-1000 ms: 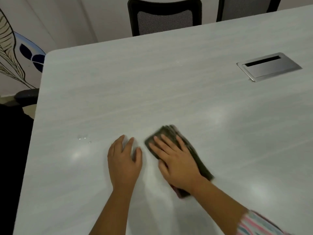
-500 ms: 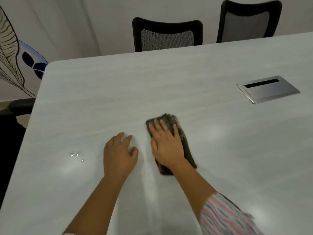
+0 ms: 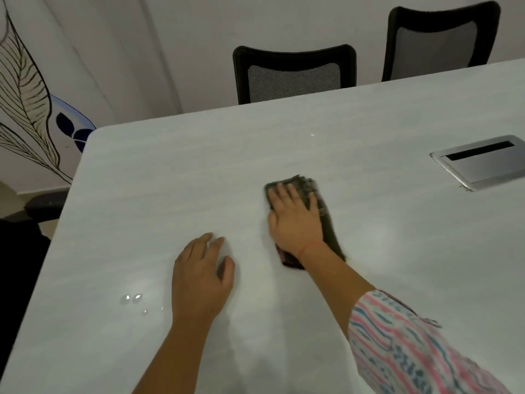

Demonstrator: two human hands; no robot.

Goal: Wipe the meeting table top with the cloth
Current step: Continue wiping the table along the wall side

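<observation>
I see the right hand (image 3: 295, 220) pressing flat, fingers straight, on the dark cloth (image 3: 326, 220) mid-table (image 3: 369, 280); the left hand (image 3: 200, 277) rests open, palm down, just beside it

Right hand (image 3: 295, 220) flat on dark cloth (image 3: 329, 223); left hand (image 3: 200, 275) flat on table (image 3: 170, 180).

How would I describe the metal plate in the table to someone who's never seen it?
Start at the pale table top, then look right of the right hand pressing the dark cloth. Set into the surface lies a silver rectangular plate with a dark slot along its far edge; nothing else there is metal.
</observation>
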